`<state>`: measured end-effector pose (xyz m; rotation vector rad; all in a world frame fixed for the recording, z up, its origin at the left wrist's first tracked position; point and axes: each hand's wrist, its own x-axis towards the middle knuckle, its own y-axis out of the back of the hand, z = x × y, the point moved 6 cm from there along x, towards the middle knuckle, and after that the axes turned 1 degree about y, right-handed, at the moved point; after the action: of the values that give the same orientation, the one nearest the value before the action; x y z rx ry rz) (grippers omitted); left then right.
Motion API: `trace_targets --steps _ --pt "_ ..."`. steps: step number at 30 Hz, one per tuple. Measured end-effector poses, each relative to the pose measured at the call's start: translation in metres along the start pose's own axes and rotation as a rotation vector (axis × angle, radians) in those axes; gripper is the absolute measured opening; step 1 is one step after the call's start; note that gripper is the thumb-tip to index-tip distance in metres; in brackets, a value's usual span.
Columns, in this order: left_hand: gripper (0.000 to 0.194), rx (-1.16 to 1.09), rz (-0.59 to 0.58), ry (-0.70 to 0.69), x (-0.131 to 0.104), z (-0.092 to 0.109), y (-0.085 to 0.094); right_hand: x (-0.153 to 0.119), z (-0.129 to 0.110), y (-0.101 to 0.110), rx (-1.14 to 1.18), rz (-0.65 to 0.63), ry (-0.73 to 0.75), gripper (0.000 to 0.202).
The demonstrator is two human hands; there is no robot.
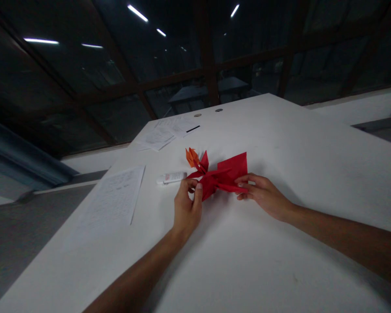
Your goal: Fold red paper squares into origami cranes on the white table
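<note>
A red origami piece with pointed folds and broad flaps is between my hands, a little above or on the white table. My left hand pinches its left side, thumb towards me. On the other side my right hand has its fingers closed on the lower right flap, and a larger red flap stands up behind those fingers. Just beyond lies a smaller orange origami piece, close to another pointed red part. Whether that red part belongs to the held piece, I cannot tell.
Left of my left hand lies a white, oblong object with printing. A written sheet is at the table's left edge. More papers and a dark strip lie farther back. Two round discs sit at the far edge, before dark windows.
</note>
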<state>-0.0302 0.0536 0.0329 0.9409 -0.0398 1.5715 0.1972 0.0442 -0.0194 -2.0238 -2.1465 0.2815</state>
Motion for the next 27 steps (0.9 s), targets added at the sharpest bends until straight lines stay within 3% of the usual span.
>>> trace_targets --steps 6,9,11,16,18,23,27 --pt "0.012 -0.187 -0.039 0.169 0.001 -0.016 -0.005 -0.003 -0.004 0.000 -0.035 0.042 -0.025 0.041" --pt "0.015 -0.156 -0.048 0.167 0.003 -0.018 -0.005 -0.005 -0.007 0.002 -0.105 0.065 0.001 0.041" --pt "0.023 -0.047 -0.058 0.053 0.003 -0.010 -0.004 -0.005 -0.008 0.004 -0.147 0.073 0.026 0.036" --pt "0.059 0.258 -0.132 -0.439 -0.014 0.031 -0.010 -0.006 -0.006 0.005 -0.174 0.083 0.034 0.033" --pt "0.063 0.355 -0.148 -0.567 -0.022 0.042 -0.014 -0.006 -0.005 0.002 -0.130 0.050 0.033 0.033" --pt "0.046 0.419 -0.233 -0.599 -0.023 0.044 -0.020 -0.006 -0.008 -0.002 -0.264 -0.004 0.155 0.029" --pt "0.023 0.354 -0.191 -0.577 -0.018 0.040 -0.016 -0.008 -0.007 -0.004 -0.390 -0.028 0.245 0.032"
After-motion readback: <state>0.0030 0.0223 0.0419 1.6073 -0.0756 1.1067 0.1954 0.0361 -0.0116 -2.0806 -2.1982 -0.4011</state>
